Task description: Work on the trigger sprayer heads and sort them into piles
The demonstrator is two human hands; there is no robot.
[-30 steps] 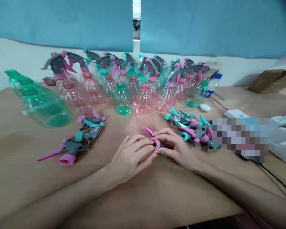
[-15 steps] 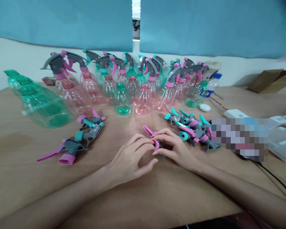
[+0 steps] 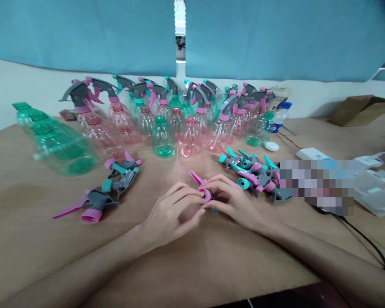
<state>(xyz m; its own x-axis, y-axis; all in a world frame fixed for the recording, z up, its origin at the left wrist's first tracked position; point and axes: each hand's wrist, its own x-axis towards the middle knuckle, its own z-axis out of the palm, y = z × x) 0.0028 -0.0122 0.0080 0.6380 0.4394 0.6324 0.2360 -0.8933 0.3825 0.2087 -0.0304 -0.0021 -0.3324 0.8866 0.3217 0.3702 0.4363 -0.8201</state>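
Between my two hands, just above the table, is a grey trigger spray head with a pink collar (image 3: 206, 195) and a pink trigger pointing up and left. My right hand (image 3: 234, 201) grips its grey body from the right, and its fingers hide much of it. From the left, my left hand (image 3: 171, 209) has its fingertips closed on the collar, its thumb just below the opening. Several loose spray heads (image 3: 102, 201) lie to the left of my hands. A heap of grey, pink and teal spray heads (image 3: 255, 175) is on the right.
Rows of pink and green bottles stand behind, several topped with spray heads and others uncapped, such as a green bottle (image 3: 164, 139) and a pink bottle (image 3: 190, 139). More green bottles (image 3: 64, 147) are at left. A white box (image 3: 311, 154), cable (image 3: 365, 239) and cardboard box (image 3: 361, 111) are at right.
My left thumb has moved up toward the pink collar, and the collar's opening now shows more. The whole view has shifted slightly; bottles and loose spray heads keep their places.
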